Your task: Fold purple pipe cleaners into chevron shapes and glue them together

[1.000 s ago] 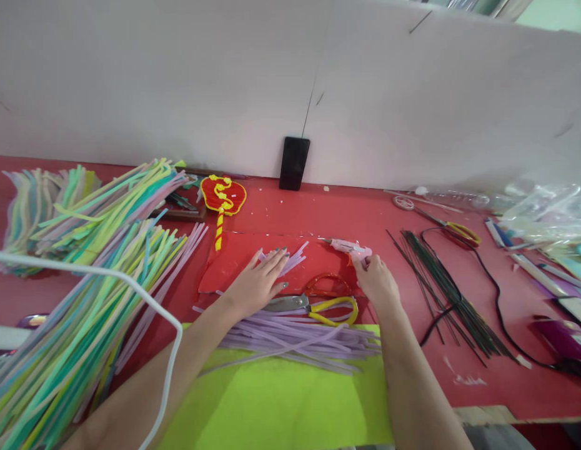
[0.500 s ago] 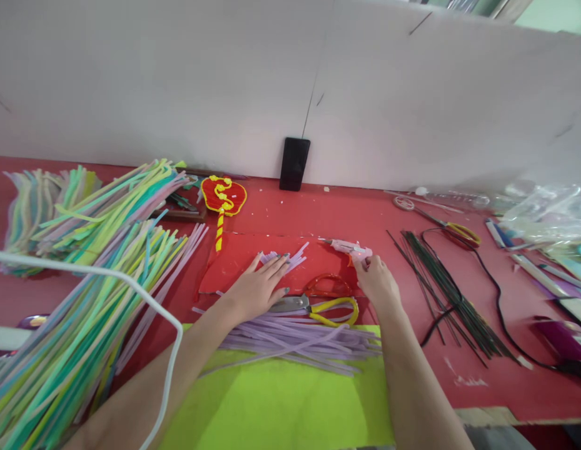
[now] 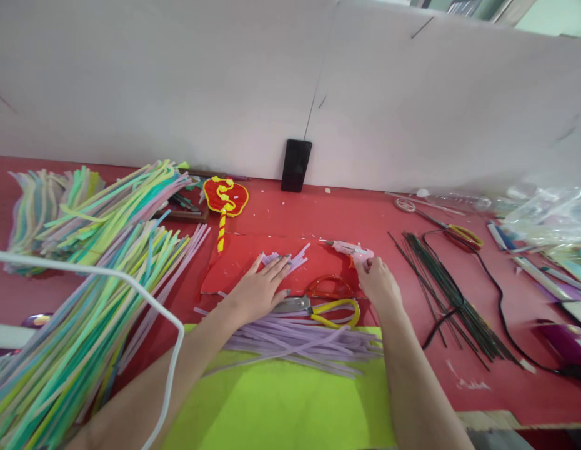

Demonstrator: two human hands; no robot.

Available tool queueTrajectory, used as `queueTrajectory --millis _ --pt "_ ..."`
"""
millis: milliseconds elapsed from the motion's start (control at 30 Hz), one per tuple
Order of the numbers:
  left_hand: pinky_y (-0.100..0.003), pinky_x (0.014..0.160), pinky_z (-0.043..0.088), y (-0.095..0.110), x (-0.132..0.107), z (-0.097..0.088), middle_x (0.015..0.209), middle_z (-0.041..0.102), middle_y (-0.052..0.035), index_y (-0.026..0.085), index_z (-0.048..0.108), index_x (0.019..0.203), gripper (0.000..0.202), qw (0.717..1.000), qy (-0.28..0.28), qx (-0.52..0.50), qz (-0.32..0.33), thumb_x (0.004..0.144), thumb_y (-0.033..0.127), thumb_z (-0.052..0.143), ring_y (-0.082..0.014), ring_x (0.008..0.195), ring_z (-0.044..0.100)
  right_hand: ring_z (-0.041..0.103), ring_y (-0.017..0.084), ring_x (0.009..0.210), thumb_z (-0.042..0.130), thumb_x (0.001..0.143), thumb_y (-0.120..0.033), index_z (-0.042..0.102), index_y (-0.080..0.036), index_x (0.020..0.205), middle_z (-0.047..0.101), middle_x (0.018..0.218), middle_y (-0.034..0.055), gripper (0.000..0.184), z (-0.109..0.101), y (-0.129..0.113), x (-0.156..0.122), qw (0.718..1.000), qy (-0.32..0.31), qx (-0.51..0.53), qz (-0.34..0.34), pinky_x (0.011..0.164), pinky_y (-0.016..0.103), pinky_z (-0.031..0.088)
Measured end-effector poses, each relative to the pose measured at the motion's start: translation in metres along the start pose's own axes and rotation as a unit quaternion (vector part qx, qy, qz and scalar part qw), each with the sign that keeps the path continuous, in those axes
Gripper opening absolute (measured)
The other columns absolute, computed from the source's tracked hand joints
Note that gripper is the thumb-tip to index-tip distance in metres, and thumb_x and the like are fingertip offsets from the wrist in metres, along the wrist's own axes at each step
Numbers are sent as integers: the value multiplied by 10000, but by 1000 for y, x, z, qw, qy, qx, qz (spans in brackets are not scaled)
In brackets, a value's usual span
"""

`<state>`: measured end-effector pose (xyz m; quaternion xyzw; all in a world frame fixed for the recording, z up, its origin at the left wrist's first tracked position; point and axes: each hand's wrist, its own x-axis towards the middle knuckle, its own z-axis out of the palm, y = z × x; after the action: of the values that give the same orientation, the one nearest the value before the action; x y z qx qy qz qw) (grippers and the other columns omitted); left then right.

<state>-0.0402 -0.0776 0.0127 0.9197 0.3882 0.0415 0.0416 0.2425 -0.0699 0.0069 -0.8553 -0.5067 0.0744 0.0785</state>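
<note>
My left hand [image 3: 261, 289] lies flat with fingers stretched over short purple pipe cleaner pieces [image 3: 298, 259] on the red board [image 3: 234, 275]. Part of those pieces is hidden beneath it. My right hand [image 3: 380, 284] closes round the handle of a pink glue gun [image 3: 349, 249], whose nozzle points left. Between my hands, scissors with yellow and red handles [image 3: 335, 312] rest on the board's near edge. Nearer to me, long purple pipe cleaners [image 3: 300, 344] lie across a bright green sheet [image 3: 281, 406].
Bundles of pastel pipe cleaners [image 3: 98, 319] cover the left, with a white cable [image 3: 171, 375] arching in front. A red and yellow fan shape [image 3: 226, 199] and a black phone [image 3: 296, 165] sit at the back. Dark stems [image 3: 452, 294], more scissors [image 3: 463, 236] and a black cord [image 3: 499, 300] lie right.
The whole view has shifted very slightly. Both hands stay where they were, the left on the purple pieces and the right on the glue gun.
</note>
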Motion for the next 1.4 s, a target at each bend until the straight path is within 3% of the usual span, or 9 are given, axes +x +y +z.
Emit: queueTrajectory --millis 400,667,833,900,1000,1133,1233,1400 --pt "-468 1151 91 -1 0 0 1529 224 -86 177 253 1445 521 1000 -13 -5 -8 964 376 259 -205 1403 241 620 262 938 289 903 -537 518 -154 1011 629 1008 153 459 3 2 2 1000 11 9 -9 713 319 421" --pt "-475 1148 119 -1 0 1 1526 237 -90 181 212 1457 542 1000 2 -27 -2 958 383 278 -217 1407 229 619 261 905 326 902 -445 528 -158 1011 629 948 153 367 7 4 -1 997 50 51 -21 709 336 432" --pt "-458 1156 135 -9 0 -5 1505 295 -105 151 245 1442 505 993 98 -47 -40 943 221 263 -190 1399 252 626 278 877 314 892 -437 486 -133 1080 644 963 176 397 -2 -1 -6 992 59 112 13 665 335 426" --pt "-455 1161 140 -16 1 -5 1477 364 -92 178 326 1406 490 986 142 -64 -61 919 156 273 -176 1376 307 624 283 875 320 883 -450 468 -132 1117 646 974 183 421 -6 -4 -9 987 70 141 14 654 331 418" --pt "-451 1156 184 -25 2 -1 1408 471 -69 210 470 1286 413 976 164 -118 -79 902 153 329 -165 1327 392 621 286 866 326 867 -484 454 -148 1144 645 990 179 454 -12 -9 -14 979 89 182 -14 645 326 407" --pt "-470 1155 169 -30 2 4 1337 544 -48 228 543 1164 291 971 143 -181 -66 885 240 460 -174 1299 429 613 276 826 343 824 -607 470 -188 1112 643 942 139 524 -16 -18 -22 972 58 218 -63 638 319 404" --pt "-489 1156 133 -32 2 3 1362 525 -34 250 551 1131 268 971 108 -207 -40 867 282 524 -186 1319 406 599 250 789 486 710 -683 477 -208 1088 629 923 100 608 -18 -23 -29 971 23 224 -82 648 314 412" --pt "-492 1157 118 -37 2 0 1386 501 -40 246 533 1144 307 970 68 -230 -42 840 234 569 -187 1332 389 567 198 754 631 588 -644 474 -205 1068 599 902 54 669 -23 -17 -28 965 14 251 -77 662 303 416"
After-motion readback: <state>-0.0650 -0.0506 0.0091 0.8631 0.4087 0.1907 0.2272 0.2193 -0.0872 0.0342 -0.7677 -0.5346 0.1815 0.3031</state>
